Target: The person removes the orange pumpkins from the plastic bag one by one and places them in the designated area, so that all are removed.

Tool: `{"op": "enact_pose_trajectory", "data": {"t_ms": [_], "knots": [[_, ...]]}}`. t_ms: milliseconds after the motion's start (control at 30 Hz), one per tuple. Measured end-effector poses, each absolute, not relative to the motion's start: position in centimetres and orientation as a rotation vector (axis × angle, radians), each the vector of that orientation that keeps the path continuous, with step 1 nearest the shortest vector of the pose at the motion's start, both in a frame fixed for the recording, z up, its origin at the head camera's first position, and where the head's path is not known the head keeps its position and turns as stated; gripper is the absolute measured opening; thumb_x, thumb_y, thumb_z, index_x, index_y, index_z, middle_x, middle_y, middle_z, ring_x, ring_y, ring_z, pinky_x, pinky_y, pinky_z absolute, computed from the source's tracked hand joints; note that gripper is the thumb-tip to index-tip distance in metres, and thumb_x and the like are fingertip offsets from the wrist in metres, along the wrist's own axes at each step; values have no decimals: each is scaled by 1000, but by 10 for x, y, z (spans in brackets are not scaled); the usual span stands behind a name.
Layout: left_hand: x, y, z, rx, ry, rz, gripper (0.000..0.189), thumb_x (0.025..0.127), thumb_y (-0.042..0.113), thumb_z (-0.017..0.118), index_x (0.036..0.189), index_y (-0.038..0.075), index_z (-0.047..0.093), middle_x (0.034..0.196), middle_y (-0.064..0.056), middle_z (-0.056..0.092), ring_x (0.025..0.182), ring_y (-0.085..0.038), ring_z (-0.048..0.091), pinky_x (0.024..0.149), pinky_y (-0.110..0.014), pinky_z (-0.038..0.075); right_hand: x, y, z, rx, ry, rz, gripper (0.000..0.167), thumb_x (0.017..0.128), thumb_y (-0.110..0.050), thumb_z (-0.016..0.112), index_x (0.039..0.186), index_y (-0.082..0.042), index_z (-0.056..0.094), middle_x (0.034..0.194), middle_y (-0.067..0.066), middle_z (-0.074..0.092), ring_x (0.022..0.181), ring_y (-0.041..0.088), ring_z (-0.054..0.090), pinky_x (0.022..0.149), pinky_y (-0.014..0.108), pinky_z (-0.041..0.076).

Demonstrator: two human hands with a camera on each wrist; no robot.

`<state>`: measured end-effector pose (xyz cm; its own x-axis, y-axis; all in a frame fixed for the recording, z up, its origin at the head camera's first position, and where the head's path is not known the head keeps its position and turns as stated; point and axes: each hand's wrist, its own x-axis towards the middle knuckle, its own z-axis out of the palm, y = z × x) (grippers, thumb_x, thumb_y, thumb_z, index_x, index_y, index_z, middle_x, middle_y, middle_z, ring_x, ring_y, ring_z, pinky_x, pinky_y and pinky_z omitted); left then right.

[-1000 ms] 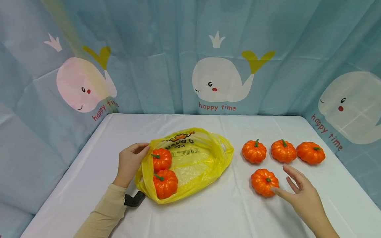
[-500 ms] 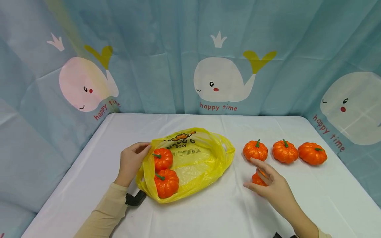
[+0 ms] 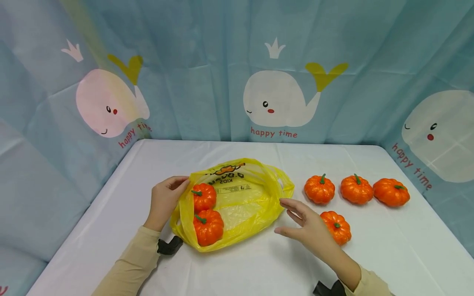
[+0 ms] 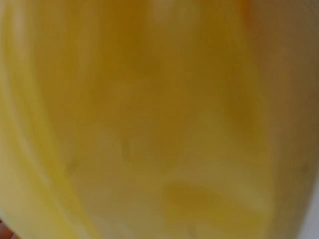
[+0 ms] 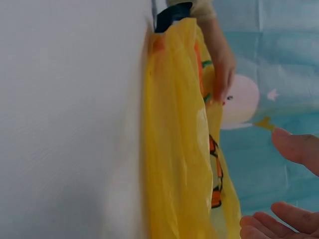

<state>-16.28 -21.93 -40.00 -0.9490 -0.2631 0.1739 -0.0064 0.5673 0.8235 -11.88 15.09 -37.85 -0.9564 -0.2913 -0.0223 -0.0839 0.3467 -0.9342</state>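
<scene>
A yellow plastic bag lies on its side with its mouth spread toward me. Two small orange pumpkins, the upper one and the lower one, sit inside at its left. My left hand pinches the bag's left rim between thumb and fingers. At the bag's right edge, my right hand holds nothing, its thumb and fingers apart. Blurred yellow plastic fills the left wrist view. In the right wrist view, the fingertips stand beside the bag.
Behind my right forearm lies a pumpkin, partly covered by it. Three more pumpkins form a row at the back right: left, middle and right. A blue whale-print curtain hangs behind the white table.
My right hand has moved left, passing over the near pumpkin, to the bag's right edge. My left hand keeps its hold on the rim. The pumpkins stay where they were.
</scene>
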Motion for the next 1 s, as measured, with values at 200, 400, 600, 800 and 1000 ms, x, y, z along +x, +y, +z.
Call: {"op": "enact_pose_trajectory", "data": {"t_ms": [200, 400, 600, 800, 1000], "knots": [[-162, -219, -400, 235, -2518, -1345, 31, 97, 29, 65, 116, 6, 73, 117, -14, 73, 106, -26, 68, 87, -18, 57, -122, 131, -378, -429, 2383, -1659, 71, 76, -15, 86, 138, -4, 54, 147, 16, 51, 139, 32, 47, 108, 32, 44], [-162, -219, -401, 231, -2519, -1347, 31, 97, 29, 65, 115, 6, 73, 116, -14, 73, 106, -26, 68, 86, -16, 56, -127, 115, -379, -465, 2324, -1700, 71, 75, -11, 86, 138, -2, 55, 147, 17, 51, 139, 33, 47, 110, 38, 43], [-162, -218, -401, 226, -2523, -1333, 29, 97, 29, 66, 114, 7, 74, 114, -13, 74, 104, -25, 68, 82, -10, 52, -131, 100, -381, -502, 2299, -1714, 71, 75, -12, 87, 138, -4, 55, 145, 17, 54, 138, 33, 48, 110, 39, 44], [-162, -218, -402, 211, -2511, -1337, 28, 97, 27, 66, 113, 6, 74, 114, -14, 74, 104, -26, 69, 81, -5, 50, -134, 88, -382, -569, 2269, -1722, 71, 75, -12, 86, 138, -2, 54, 144, 20, 53, 137, 35, 48, 111, 41, 42], [-162, -218, -402, 212, -2511, -1332, 28, 97, 27, 66, 114, 6, 74, 114, -14, 74, 104, -26, 69, 81, -7, 51, -135, 78, -383, -577, 2249, -1715, 70, 75, -12, 87, 137, -2, 55, 143, 20, 54, 136, 35, 49, 111, 41, 43]]}}
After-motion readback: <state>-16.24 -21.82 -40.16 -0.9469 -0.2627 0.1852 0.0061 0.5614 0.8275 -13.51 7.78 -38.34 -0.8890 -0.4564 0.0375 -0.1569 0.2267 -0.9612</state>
